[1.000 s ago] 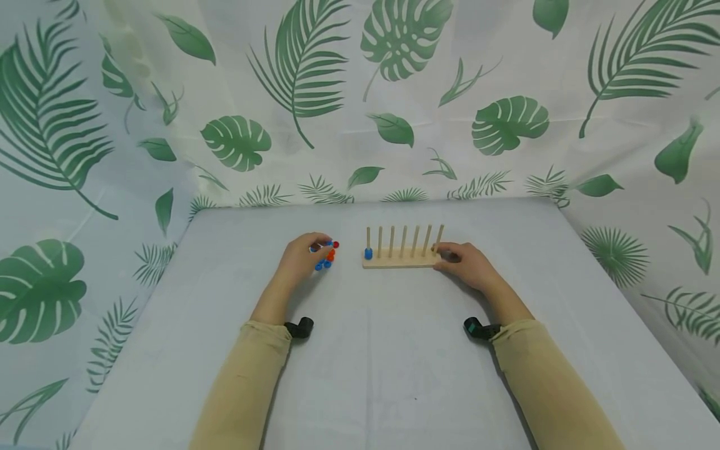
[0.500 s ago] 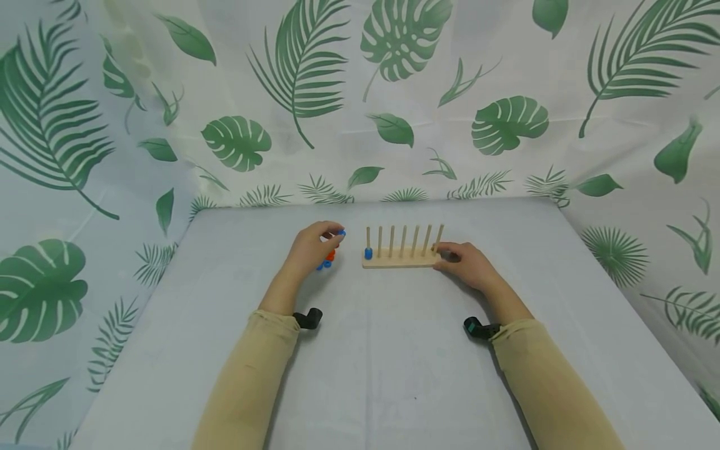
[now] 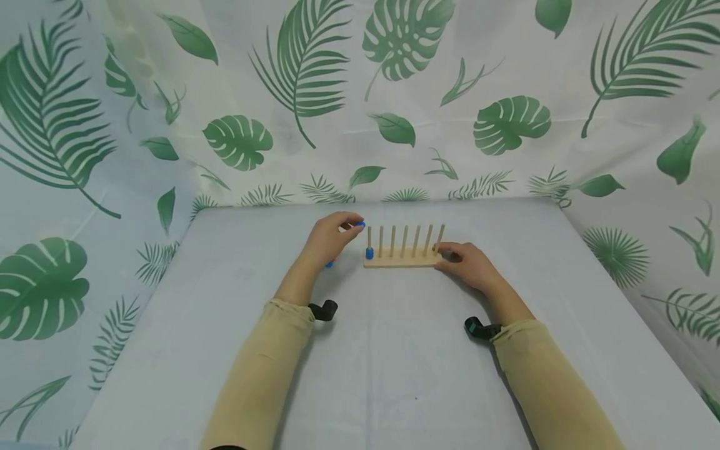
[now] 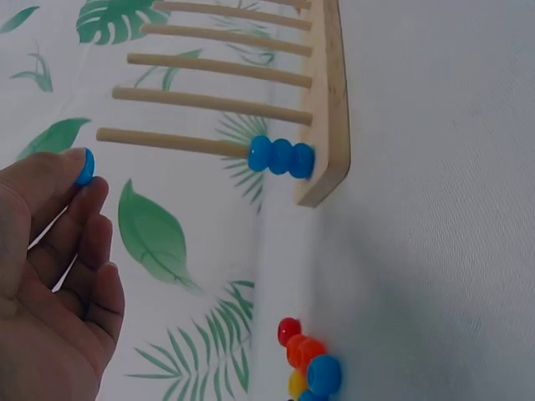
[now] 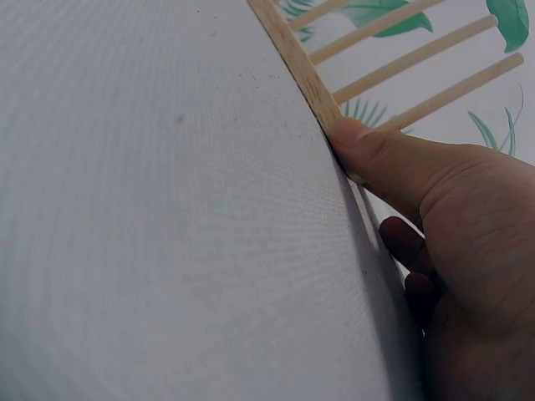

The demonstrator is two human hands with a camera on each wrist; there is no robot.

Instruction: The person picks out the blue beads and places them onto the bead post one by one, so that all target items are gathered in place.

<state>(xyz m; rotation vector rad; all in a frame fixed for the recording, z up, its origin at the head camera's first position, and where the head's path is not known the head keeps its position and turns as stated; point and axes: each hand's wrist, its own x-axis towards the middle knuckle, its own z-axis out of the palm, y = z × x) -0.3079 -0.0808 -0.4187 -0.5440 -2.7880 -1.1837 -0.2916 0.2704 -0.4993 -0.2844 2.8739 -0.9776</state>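
A wooden peg rack (image 3: pixel 399 262) with a row of upright pegs stands on the table. Three blue beads (image 4: pixel 282 156) are stacked at the foot of its leftmost peg. My left hand (image 3: pixel 329 239) pinches one blue bead (image 4: pixel 85 168) between thumb and index finger, just left of that peg's tip and raised above the base. At the other end, my right hand (image 3: pixel 465 265) grips the right end of the base, its thumb (image 5: pixel 355 138) pressed along the front edge; the fingers behind are partly hidden.
Loose beads lie on the table left of the rack, mostly hidden by my left hand in the head view: a blue one (image 4: pixel 324 374), a red one (image 4: pixel 288 329), orange ones (image 4: pixel 310 350) and a yellow one (image 4: pixel 297 384). Leaf-printed cloth (image 3: pixel 337 169) rises behind the table.
My left hand has picked a blue bead out of the loose pile and carried it up and right, to beside the leftmost peg. My right hand keeps its place on the rack.
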